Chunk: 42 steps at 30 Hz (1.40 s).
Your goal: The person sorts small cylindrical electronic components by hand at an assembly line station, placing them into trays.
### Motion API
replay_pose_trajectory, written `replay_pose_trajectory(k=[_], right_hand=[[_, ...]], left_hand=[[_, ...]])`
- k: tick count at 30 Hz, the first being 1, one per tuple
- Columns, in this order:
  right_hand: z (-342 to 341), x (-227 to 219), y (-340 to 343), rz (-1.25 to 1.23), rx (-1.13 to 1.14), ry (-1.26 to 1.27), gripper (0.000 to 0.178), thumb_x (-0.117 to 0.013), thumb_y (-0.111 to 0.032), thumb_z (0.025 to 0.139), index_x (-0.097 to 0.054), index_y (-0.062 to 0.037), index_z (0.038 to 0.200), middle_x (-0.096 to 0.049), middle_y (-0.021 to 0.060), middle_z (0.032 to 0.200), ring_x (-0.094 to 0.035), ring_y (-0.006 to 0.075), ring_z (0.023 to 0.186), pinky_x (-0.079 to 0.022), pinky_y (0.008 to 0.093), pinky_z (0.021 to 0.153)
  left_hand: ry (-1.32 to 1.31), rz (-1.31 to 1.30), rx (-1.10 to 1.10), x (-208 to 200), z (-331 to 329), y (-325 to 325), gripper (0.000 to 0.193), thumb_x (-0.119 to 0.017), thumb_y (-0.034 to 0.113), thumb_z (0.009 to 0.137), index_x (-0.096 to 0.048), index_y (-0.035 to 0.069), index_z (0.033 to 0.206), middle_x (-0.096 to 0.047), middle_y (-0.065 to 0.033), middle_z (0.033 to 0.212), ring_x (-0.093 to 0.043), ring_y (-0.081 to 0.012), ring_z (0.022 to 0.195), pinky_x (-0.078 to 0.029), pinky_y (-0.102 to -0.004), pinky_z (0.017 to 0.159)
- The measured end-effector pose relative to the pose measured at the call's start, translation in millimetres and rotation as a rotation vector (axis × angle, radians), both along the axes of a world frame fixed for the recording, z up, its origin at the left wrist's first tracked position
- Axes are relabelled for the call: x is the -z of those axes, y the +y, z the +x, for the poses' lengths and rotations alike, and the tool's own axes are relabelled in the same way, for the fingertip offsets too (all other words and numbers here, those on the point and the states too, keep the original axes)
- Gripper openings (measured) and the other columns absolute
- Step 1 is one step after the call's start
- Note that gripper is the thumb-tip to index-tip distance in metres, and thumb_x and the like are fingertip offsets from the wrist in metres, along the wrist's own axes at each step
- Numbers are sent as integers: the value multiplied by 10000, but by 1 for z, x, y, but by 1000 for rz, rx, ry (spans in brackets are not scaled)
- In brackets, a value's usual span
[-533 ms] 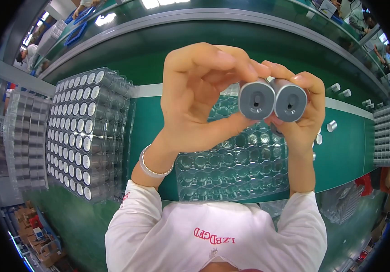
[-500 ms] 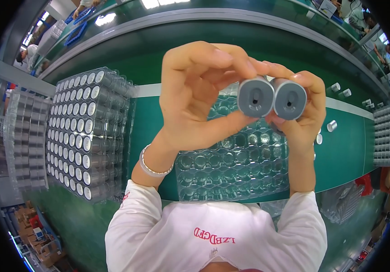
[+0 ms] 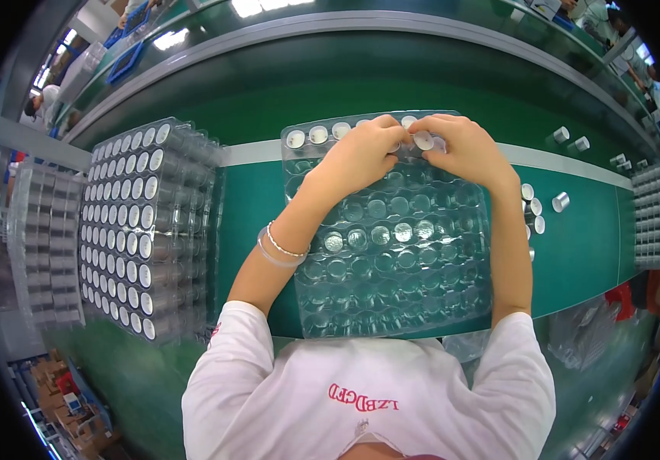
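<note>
A clear plastic tray [image 3: 391, 291] with rows of round pockets lies in front of me. Along its far row sit several silver cylinders with white round ends up, among them a white-ended cylinder [image 3: 295, 139] at the left corner. My right hand [image 3: 464, 147] pinches a silver cylinder [image 3: 423, 140] by its sides at that far row. Close beside it, my left hand [image 3: 368, 152] has thumb and fingers closed around another cylinder, mostly hidden by the fingers. The nearer pockets hold no cylinders.
At left stands a tall stack of filled trays [image 3: 119, 230], with another stack [image 3: 46, 238] beyond it. Loose silver cylinders, one lying on its side [image 3: 561, 202], rest on the green table [image 3: 583, 238] at right. More filled trays [image 3: 653, 226] stand at the far right.
Both hands have moved from close before me down to the tray's far row, taking the two cylinders along. Their grey recessed ends faced me before; white ends now show at the row.
</note>
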State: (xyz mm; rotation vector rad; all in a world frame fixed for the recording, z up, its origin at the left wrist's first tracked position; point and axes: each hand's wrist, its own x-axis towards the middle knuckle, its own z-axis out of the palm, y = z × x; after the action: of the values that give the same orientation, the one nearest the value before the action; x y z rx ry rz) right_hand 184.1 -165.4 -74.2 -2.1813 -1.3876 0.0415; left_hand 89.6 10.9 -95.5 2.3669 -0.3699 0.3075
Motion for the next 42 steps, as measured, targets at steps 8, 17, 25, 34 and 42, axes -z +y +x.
replay_pose_trajectory(k=[8, 17, 25, 34, 42], right_hand=[[3, -9, -20, 96, 235, 26, 372, -663, -164, 693, -587, -95, 1050, -585, 93, 1016, -569, 242, 924, -446, 322, 803], [192, 51, -225, -443, 1171, -13, 591, -640, -427, 720, -478, -91, 1178, -478, 187, 1188, -546, 346, 976, -449, 438, 814], [209, 68, -239, -54, 1214, -414, 374, -652, -390, 705, -629, -84, 919, -636, 144, 864, -605, 268, 858, -464, 352, 748], [218, 59, -215, 403, 932, 130, 408, -684, -347, 698, -635, -36, 956, -626, 59, 794, -580, 113, 666, -455, 223, 581], [-23, -56, -30, 581, -77, 768, 352, -621, -75, 750, -523, -15, 1083, -584, 55, 948, -556, 64, 743, -419, 176, 554]], left_hand=[[-37, 88, -85, -1, -5, -1, 401, -650, 101, 719, -523, 68, 1098, -536, -119, 1129, -520, -286, 1017, -436, -351, 847], [77, 195, 26, -4, -3, -4, 392, -670, 165, 723, -542, 81, 1083, -469, -134, 1217, -423, -297, 1138, -406, -368, 905], [125, 188, -2, -7, -9, 1, 380, -674, 186, 730, -551, 77, 1072, -444, -143, 1233, -410, -301, 1148, -403, -372, 909], [15, 155, -16, -26, -5, -14, 397, -674, 168, 730, -544, 85, 1097, -443, -146, 1242, -414, -307, 1154, -405, -378, 901], [-403, -259, -74, -72, -33, -45, 486, -722, 105, 677, -526, 31, 1116, -518, -148, 1130, -531, -279, 1001, -445, -342, 823]])
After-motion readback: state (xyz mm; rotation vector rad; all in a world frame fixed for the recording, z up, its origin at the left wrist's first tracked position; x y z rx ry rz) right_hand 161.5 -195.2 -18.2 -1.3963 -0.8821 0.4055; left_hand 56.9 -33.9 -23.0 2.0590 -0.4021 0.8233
